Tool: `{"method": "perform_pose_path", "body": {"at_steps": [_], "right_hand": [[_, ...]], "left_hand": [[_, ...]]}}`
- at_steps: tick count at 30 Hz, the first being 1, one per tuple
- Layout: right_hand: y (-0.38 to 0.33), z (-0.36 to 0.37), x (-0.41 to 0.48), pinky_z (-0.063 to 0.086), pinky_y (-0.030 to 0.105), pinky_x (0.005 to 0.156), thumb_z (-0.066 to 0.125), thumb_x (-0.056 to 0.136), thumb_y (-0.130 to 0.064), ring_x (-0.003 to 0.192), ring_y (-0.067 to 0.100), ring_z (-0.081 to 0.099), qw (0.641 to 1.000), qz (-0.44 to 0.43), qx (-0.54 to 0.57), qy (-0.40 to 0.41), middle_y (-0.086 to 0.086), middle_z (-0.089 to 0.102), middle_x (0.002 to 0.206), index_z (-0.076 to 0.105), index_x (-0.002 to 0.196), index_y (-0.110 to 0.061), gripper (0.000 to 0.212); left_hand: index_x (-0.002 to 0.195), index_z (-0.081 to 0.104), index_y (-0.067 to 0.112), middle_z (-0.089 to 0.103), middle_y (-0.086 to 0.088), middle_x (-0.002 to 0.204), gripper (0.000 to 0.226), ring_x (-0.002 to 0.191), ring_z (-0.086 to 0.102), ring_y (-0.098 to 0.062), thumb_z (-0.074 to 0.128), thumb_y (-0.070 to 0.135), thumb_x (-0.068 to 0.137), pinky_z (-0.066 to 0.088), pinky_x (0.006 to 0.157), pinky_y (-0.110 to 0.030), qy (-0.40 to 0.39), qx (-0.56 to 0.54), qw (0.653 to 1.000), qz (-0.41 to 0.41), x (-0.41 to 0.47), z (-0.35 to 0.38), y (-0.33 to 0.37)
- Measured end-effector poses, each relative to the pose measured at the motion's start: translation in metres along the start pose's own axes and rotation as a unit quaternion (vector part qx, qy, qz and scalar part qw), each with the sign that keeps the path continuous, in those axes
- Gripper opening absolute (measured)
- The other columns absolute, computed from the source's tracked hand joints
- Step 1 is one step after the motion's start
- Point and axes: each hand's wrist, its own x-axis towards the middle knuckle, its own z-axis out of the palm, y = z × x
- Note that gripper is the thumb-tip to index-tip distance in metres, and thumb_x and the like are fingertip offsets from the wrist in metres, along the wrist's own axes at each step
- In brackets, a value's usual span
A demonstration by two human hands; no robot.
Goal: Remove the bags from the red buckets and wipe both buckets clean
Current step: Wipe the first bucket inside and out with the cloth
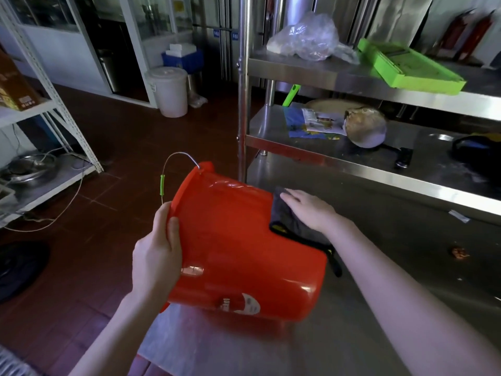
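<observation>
You worked at a stainless-steel tabletop (406, 267) in a kitchen storeroom with a dark red tiled floor (122, 137). Two steel shelves (325, 147) rose above the far edge of the tabletop. A white metal rack (62, 109) stood at the far left, and glazed partitions closed off the far side of the room.

One red bucket (244, 245) was in view. It lay on its side at the near left corner of the tabletop, base to the right and rim to the left, overhanging the edge. Its wire handle (179, 156) carried one green sleeve. A white label sat on the near wall of the bucket; its writing was too blurred to read.

Your left hand (157, 253) gripped the bucket rim, thumb on the outer wall and fingers curled over the edge. Your right hand (311, 210) lay flat, fingers extended, pressing one dark cloth (287, 221) against the bucket near its base; the grip was not closed around anything.

One crumpled clear plastic bag (309, 36) and one green tray (406, 66) sat on the upper shelf. One metal pan (366, 128) and some printed packets lay on the lower shelf. One white lidded pail (169, 90) stood on the floor at the far side, with one blue cooler box (184, 59) behind it. No writing in the room could be read.
</observation>
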Motion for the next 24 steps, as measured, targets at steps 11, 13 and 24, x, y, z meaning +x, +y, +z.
{"method": "perform_pose_path", "body": {"at_steps": [11,13,24], "right_hand": [[-0.116,0.098,-0.060,0.027,0.053,0.110,0.027,0.096,-0.059,0.147,0.027,0.020,0.930,-0.235,-0.150,0.238,-0.006,0.026,0.159,0.027,0.150,-0.037,0.059],[-0.135,0.084,-0.040,0.024,0.054,0.112,0.025,0.095,-0.062,0.146,0.026,0.020,0.950,-0.211,-0.122,0.198,-0.007,0.025,0.158,0.026,0.149,-0.039,0.058],[-0.110,0.108,-0.074,0.028,0.051,0.109,0.033,0.097,-0.056,0.147,0.025,0.020,0.905,-0.299,-0.158,0.258,-0.005,0.026,0.159,0.027,0.151,-0.036,0.058]], "left_hand": [[0.134,0.051,0.032,0.060,0.011,0.068,0.035,0.059,0.060,-0.001,0.039,0.038,0.102,0.047,0.058,-0.022,0.001,-0.036,0.999,-0.005,0.006,0.001,0.001],[0.134,0.052,0.033,0.060,0.016,0.074,0.033,0.067,0.061,0.009,0.040,0.036,0.103,0.047,0.063,-0.021,-0.002,-0.057,0.998,-0.001,0.002,-0.001,-0.002],[0.141,0.021,0.052,0.061,-0.001,0.069,0.052,0.059,0.058,-0.022,0.031,0.058,0.091,0.041,0.055,-0.033,-0.078,0.030,0.996,-0.032,0.056,-0.007,0.034]]}}
